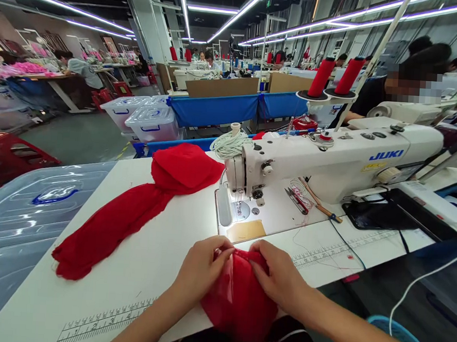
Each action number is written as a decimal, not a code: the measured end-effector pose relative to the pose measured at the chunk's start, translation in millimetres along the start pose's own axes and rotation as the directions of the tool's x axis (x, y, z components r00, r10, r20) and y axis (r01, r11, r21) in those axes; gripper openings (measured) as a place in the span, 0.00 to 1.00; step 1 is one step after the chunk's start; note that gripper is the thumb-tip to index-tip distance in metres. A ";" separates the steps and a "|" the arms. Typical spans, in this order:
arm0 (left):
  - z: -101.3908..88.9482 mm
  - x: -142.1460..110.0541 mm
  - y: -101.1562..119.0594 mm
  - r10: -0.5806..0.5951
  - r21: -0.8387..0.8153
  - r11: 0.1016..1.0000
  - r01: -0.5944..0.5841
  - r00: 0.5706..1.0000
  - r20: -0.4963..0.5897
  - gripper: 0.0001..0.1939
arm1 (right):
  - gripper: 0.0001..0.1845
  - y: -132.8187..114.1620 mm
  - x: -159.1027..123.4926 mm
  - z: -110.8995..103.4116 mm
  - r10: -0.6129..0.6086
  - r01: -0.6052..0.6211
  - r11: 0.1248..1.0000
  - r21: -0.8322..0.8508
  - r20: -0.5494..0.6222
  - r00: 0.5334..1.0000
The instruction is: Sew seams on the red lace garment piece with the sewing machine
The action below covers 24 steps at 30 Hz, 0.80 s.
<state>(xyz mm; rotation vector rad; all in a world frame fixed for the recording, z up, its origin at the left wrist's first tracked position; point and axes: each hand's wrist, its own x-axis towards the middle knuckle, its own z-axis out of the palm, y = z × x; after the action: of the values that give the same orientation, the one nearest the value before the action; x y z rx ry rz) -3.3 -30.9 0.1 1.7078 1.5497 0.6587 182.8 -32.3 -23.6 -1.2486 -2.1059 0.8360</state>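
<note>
Both my hands pinch the top edge of a red fabric piece (pixel 238 300) at the near edge of the white sewing table (pixel 162 239). My left hand (pixel 203 267) grips its left side with fingers closed. My right hand (pixel 280 277) grips its right side, fingers curled. The fabric hangs down toward my lap. A white JUKI sewing machine (pixel 341 157) stands just beyond, its needle area (pixel 256 196) lit, with a tan patch (pixel 246 230) on the plate in front.
A stack and long strip of red fabric (pixel 141 202) lies left of the machine. Scissors and tools (pixel 308 199) lie under the machine arm. Clear plastic bins (pixel 28 205) sit at left. Red thread cones (pixel 335 77) stand behind. Other people work at tables beyond.
</note>
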 end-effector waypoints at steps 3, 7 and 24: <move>3.4 25.5 4.1 -0.041 0.199 0.978 0.057 0.996 -0.083 0.11 | 0.05 13.7 27.9 -10.5 -0.060 0.066 0.964 -0.256 0.031 0.998; 7.3 54.1 7.1 -0.094 0.227 0.965 0.133 0.980 -0.174 0.07 | 0.11 30.1 64.5 -22.9 -0.142 0.193 0.842 -0.504 0.138 0.980; -1.2 67.1 -11.4 0.206 0.515 0.856 -0.030 0.935 -0.287 0.10 | 0.20 56.4 75.5 -19.4 -0.353 0.357 0.743 -0.566 0.122 0.928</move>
<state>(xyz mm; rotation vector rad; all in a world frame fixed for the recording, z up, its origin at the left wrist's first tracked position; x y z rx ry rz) -1.6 35.6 -14.8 2.1817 1.9981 0.6689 196.4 61.1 -42.1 -1.0412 -2.5973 0.0051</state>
